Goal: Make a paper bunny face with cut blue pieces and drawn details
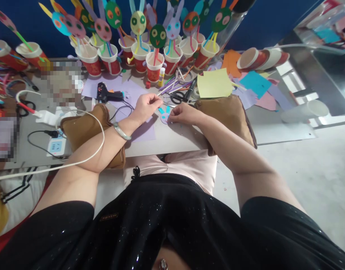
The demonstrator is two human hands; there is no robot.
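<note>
A small purple paper rabbit face (164, 117) with blue ears and blue eyes lies at the middle of the table. At its right edge, my right hand (184, 113) is closed, thumb and fingers pinching the paper. My left hand (146, 107) hovers just to the upper left of the ears, its fingertips pressed together. Whatever sits between those fingertips is too small to make out. Black scissors (179, 97) lie just beyond both hands. A black glue gun (108, 93) rests on purple paper (146, 135) left of my left hand.
Paper cups (154, 71) with rabbit faces on straws line the back. Brown cushions (90, 129) lie under my forearms. A white cable (102, 140) loops across my left forearm from a power strip (58, 144). Yellow paper (214, 83) and a glue stick (161, 77) lie beyond.
</note>
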